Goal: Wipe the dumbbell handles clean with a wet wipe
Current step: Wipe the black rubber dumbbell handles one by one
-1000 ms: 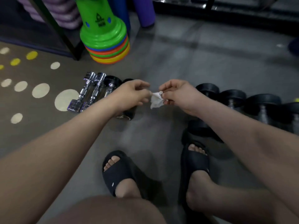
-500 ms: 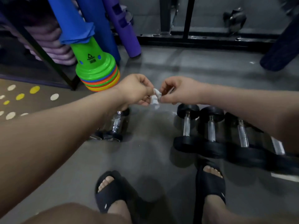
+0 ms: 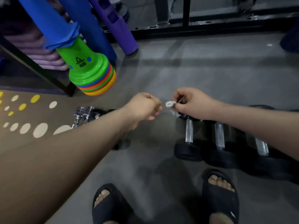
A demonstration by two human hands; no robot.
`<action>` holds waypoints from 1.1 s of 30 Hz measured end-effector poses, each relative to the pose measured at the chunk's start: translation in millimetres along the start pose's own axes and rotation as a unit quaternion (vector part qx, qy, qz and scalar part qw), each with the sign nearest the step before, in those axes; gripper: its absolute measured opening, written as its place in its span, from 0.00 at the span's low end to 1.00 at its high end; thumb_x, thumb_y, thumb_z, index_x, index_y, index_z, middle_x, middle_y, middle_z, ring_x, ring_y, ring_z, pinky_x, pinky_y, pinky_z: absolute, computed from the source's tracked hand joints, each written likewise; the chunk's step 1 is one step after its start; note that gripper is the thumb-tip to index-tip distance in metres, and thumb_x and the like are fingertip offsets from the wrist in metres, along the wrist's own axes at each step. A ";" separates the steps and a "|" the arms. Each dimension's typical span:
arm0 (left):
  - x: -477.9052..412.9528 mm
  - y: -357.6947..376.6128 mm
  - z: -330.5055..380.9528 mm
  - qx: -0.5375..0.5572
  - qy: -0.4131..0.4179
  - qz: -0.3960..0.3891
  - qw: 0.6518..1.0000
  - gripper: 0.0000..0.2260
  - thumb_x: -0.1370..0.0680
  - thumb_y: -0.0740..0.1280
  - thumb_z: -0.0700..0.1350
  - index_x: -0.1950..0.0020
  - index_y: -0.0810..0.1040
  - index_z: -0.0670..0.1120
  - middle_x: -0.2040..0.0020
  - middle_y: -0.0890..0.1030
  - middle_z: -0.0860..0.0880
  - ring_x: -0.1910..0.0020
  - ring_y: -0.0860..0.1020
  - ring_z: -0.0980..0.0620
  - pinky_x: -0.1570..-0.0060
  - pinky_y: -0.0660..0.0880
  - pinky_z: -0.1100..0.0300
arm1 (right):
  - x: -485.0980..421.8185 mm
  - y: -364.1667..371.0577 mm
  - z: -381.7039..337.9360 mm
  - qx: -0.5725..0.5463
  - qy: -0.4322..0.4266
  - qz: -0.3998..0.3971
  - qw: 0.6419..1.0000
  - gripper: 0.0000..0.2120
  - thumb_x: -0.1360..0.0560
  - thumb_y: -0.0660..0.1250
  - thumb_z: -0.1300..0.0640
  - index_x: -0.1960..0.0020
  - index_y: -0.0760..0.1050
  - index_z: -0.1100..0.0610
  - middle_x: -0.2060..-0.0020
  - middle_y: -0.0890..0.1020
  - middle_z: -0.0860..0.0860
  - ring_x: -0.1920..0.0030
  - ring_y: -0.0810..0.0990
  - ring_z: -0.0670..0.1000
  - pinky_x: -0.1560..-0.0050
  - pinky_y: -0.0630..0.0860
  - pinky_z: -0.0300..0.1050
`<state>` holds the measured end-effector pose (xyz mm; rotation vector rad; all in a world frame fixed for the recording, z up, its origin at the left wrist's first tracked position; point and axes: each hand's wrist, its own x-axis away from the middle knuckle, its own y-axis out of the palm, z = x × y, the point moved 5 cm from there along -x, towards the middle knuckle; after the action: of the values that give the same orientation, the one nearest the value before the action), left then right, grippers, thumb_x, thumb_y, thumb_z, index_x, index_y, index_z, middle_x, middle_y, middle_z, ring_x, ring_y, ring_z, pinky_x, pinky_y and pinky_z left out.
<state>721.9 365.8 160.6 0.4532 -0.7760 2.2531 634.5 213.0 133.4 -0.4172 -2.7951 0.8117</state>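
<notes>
**Wet wipe held in the air above the floor, dumbbells untouched**

Head view: Both forearms reach forward over the grey floor [image 3: 202, 70]. The right hand [image 3: 192, 102] has its fingers curled in, and its thumb and fingertips pinch a small, bunched white wet wipe [image 3: 170, 103]. The wipe sits in the air between the two hands, above the far end of the nearest black dumbbell, and touches no handle. The left hand [image 3: 145, 105] is curled into a loose fist just beside the wipe. A thin blurred strand seems to run from it towards the wipe, but whether those fingers have hold of anything cannot be told.

Below the right forearm, towards the right edge of the floor, a row of black dumbbells [image 3: 188, 152] lies side by side with bare metal handles [image 3: 189, 133] pointing away from the person. Left of the left wrist, chrome dumbbells [image 3: 82, 113] lie where the floor meets a brown mat [image 3: 24, 143] with white and yellow dots.

Near the far left corner stands a stack of coloured cones [image 3: 92, 73], green on top, with a blue tube [image 3: 90, 26] and a purple roller [image 3: 119, 25] leaning behind it. A black rack frame [image 3: 202, 28] runs along the far edge. At the near edge two feet wear black slides [image 3: 111, 206].
</notes>
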 end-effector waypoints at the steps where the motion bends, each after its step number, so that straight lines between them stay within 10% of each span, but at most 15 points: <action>1: -8.0 5.3 -8.1 -0.021 -0.010 0.006 1.000 0.05 0.19 0.64 0.42 0.53 0.77 0.46 0.56 0.85 0.47 0.61 0.80 0.51 0.62 0.76 0.61 | -4.2 5.0 15.3 -0.007 0.014 -0.007 1.000 0.04 0.26 0.73 0.57 0.57 0.78 0.54 0.68 0.84 0.47 0.69 0.78 0.42 0.63 0.75 0.41; 9: -40.5 59.5 -61.8 -0.114 -0.056 -0.012 0.992 0.07 0.21 0.64 0.42 0.54 0.80 0.42 0.55 0.85 0.39 0.62 0.77 0.49 0.61 0.73 0.58 | 24.5 11.5 108.1 -0.021 0.111 0.013 0.994 0.22 0.39 0.67 0.37 0.58 0.78 0.55 0.68 0.84 0.49 0.67 0.82 0.48 0.61 0.78 0.44; 14: -42.5 99.1 -94.8 -0.164 -0.056 -0.004 0.985 0.10 0.22 0.66 0.44 0.52 0.81 0.38 0.54 0.85 0.40 0.59 0.78 0.47 0.55 0.78 0.53 | 32.4 -6.3 157.3 0.002 0.158 0.059 0.986 0.05 0.28 0.71 0.53 0.55 0.77 0.51 0.62 0.84 0.51 0.62 0.85 0.54 0.54 0.83 0.56; 19: -40.8 130.2 -116.7 -0.196 -0.065 0.015 0.978 0.08 0.20 0.62 0.46 0.51 0.77 0.44 0.53 0.80 0.46 0.50 0.79 0.43 0.51 0.75 0.54 | 32.2 -11.1 171.3 0.025 0.139 0.066 0.988 0.01 0.23 0.70 0.52 0.54 0.78 0.47 0.66 0.83 0.44 0.70 0.77 0.40 0.66 0.74 0.37; 33: -45.7 173.6 -155.6 -0.007 -0.136 0.158 0.978 0.13 0.19 0.55 0.41 0.41 0.77 0.47 0.38 0.78 0.44 0.35 0.68 0.43 0.38 0.66 0.53 | 8.3 56.0 152.9 0.292 -0.058 0.025 0.954 0.10 0.21 0.63 0.59 0.46 0.80 0.63 0.53 0.77 0.58 0.59 0.78 0.60 0.58 0.79 0.55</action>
<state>614.9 343.1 -50.2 0.6835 -1.0656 2.5074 597.6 185.9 -23.1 -0.3391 -2.4731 1.6458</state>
